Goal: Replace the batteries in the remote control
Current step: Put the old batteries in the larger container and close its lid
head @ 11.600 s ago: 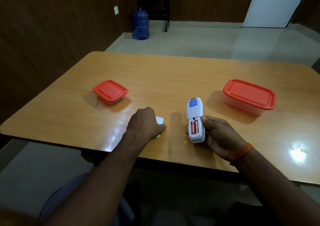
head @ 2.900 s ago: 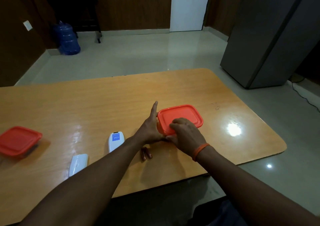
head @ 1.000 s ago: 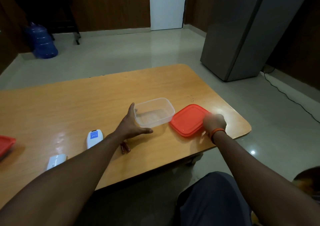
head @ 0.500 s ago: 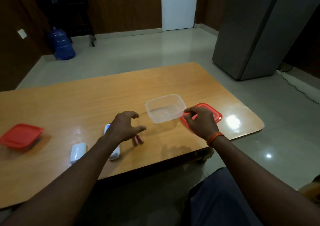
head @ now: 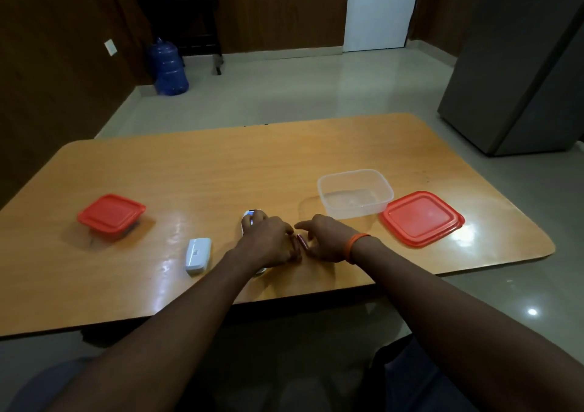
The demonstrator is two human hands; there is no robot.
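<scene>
The container (head: pixel 355 170) is now uncovered, so the spent batteries (head: pixel 301 241) near the table's (head: pixel 221 165) front edge are reached by the right hand (head: pixel 325 238). The remote (head: pixel 250 222) is covered by the left hand (head: pixel 268 244). Neither grip can be told.

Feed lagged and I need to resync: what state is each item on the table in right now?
Clear container: open, empty.
Red lid: off, flat on table.
Small container: lidded.
Remote: under left hand, mostly hidden.
Battery cover: off, on table.
Batteries: out, beside right hand.
</scene>
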